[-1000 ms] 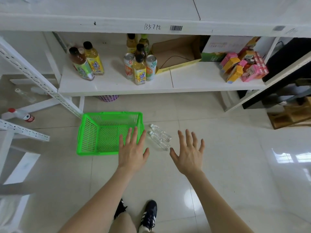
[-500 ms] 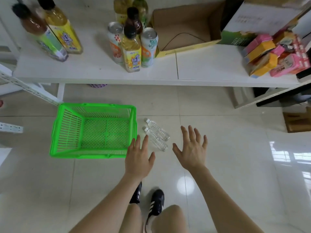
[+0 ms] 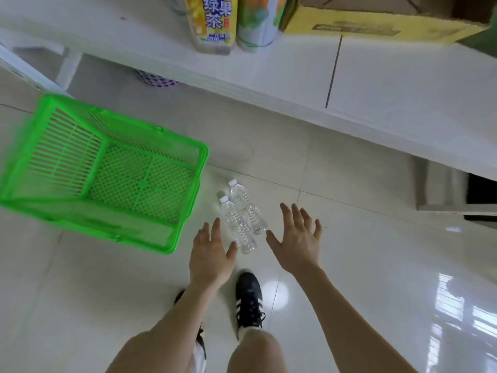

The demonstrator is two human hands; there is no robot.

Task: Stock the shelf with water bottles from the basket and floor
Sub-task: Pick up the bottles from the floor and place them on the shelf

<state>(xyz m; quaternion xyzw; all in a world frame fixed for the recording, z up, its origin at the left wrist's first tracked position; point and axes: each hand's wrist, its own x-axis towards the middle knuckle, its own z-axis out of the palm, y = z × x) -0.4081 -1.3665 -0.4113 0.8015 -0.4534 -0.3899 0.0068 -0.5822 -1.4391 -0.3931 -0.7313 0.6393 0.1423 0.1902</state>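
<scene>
Two clear water bottles with white caps lie side by side on the tiled floor, the left one [image 3: 236, 227] and the right one [image 3: 246, 208], just right of a green plastic basket [image 3: 185, 219] that holds nothing I can see. My left hand [image 3: 209, 257] hovers open just left of the bottles' lower ends, fingers spread. On their right side my right hand [image 3: 295, 243] is open too. Neither hand touches a bottle. The white shelf [image 3: 376, 90] runs across the top.
On the shelf stand a yellow-labelled tea bottle [image 3: 215, 22], a can [image 3: 256, 25] and a cardboard box [image 3: 376, 22]. A purple basket [image 3: 153, 79] sits under the shelf. My feet in black shoes [image 3: 248, 300] stand just below the bottles.
The view has dropped and moved closer to the floor. Both hands have come down beside the two bottles, one on each side.
</scene>
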